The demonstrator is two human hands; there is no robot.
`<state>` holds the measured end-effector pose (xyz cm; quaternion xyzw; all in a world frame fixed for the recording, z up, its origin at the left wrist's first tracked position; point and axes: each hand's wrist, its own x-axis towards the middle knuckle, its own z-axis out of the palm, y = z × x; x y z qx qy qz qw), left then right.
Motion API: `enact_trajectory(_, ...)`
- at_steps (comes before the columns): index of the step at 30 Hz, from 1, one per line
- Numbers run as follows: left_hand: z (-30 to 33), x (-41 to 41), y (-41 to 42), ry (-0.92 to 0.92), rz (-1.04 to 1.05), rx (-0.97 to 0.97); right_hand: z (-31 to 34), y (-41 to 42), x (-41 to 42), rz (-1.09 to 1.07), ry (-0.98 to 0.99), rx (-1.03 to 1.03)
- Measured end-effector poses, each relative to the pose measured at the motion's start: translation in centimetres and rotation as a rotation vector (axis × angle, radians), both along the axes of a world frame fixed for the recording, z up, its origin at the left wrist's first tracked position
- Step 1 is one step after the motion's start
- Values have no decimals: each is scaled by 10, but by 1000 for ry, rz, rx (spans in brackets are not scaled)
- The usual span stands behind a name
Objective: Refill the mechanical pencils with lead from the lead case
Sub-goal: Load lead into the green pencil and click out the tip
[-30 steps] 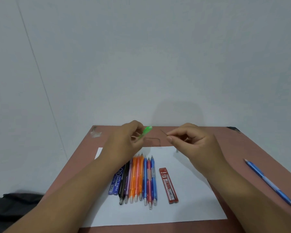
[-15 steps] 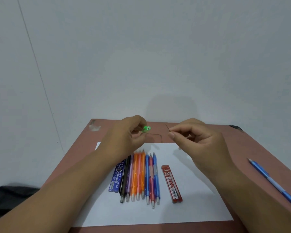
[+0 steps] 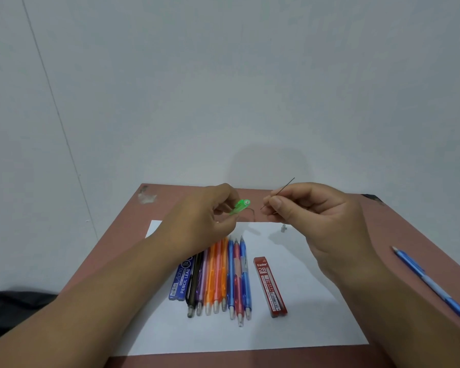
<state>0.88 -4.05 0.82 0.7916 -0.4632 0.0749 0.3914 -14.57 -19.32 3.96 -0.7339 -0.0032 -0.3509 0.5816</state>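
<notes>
My left hand (image 3: 202, 221) grips a green mechanical pencil (image 3: 240, 206) with its open back end pointing right and toward me. My right hand (image 3: 316, 216) pinches a thin lead stick (image 3: 283, 188) between thumb and forefinger; the stick's lower tip sits a short gap right of the pencil's end. Below, on the white paper (image 3: 303, 330), lies a row of several mechanical pencils (image 3: 221, 277), a red 2B lead case (image 3: 270, 286) to their right and a blue lead case (image 3: 182, 278) to their left.
A small grey cap (image 3: 284, 228) lies on the paper under my right hand. A blue pencil (image 3: 433, 282) lies alone near the right edge of the brown table (image 3: 398, 227). A dark cloth (image 3: 14, 304) sits off the table at the lower left. A plain wall rises behind.
My right hand has tilted the lead so more of it sticks up to the right. The green pencil's end has turned slightly; both hands stay close together above the paper.
</notes>
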Motion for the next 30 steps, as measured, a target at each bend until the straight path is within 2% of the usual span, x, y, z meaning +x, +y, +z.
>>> enact_trajectory(6,0,-2,0,-39,-6,-2,0,1,0,8,-35,-14)
enact_trajectory(14,-3,1,-3,-117,-20,-18,-8,4,0,25,-124,-181)
enact_trajectory(30,-6,4,-5,-131,-28,-26,-8,4,-1,36,-105,-245)
